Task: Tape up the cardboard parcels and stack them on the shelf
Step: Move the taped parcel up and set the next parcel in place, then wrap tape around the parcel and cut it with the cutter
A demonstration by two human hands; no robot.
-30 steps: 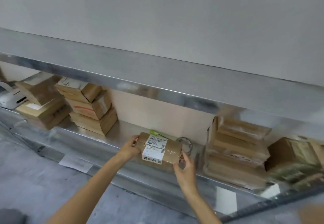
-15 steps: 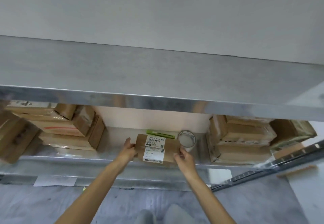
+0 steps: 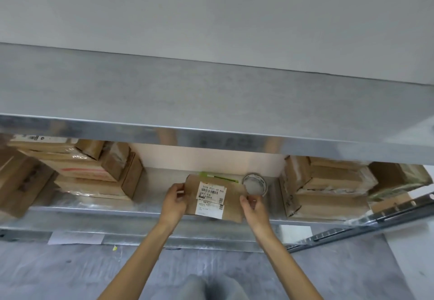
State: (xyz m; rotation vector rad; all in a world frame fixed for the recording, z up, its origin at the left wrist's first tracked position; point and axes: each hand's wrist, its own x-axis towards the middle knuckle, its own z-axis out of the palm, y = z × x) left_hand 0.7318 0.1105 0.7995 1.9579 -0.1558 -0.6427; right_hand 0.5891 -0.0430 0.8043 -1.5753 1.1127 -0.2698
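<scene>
A small brown cardboard parcel (image 3: 232, 202) with white barcode labels lies on the lower metal shelf (image 3: 94, 208), near its front edge. My left hand (image 3: 175, 202) holds the parcel's left end, fingers curled round its edge. At the right end my right hand (image 3: 253, 208) grips the parcel the same way. Right behind the parcel a roll of clear tape (image 3: 254, 184) lies flat, and a green utility knife (image 3: 219, 177) rests along the back wall.
Taped parcels form a stack (image 3: 94, 170) on the shelf's left and another stack (image 3: 328, 187) on its right. The upper metal shelf (image 3: 211, 102) overhangs the space. Paper labels hang on the shelf's front rail, above a grey floor (image 3: 70, 274).
The view has swung down and straightened, so the upper shelf now fills more of it. Both hands have stayed on the parcel, which lies flatter on the shelf.
</scene>
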